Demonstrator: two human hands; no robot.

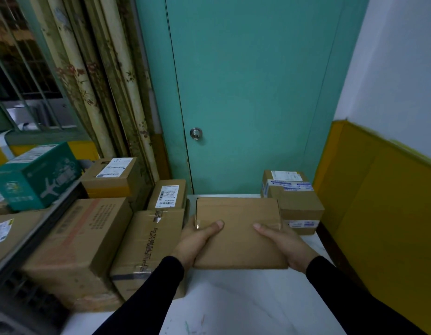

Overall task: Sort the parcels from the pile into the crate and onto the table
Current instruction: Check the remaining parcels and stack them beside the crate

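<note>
A flat plain cardboard parcel (238,228) is held out over the white floor in front of a teal door. My left hand (195,240) grips its left edge with the thumb on top. My right hand (284,245) grips its right edge, thumb also on top. Both arms wear black sleeves. To the left lies a pile of cardboard parcels (149,247), among them a large box with red print (79,250) and a small labelled box (167,195). A taped, labelled parcel (299,206) stands right of the held one, against the yellow wall.
A green printed box (35,175) and more labelled parcels (110,176) sit on a dark frame (38,230) at the left. A curtain and barred window rise behind them. The teal door (253,105) is closed. White floor (233,298) spreads below my arms.
</note>
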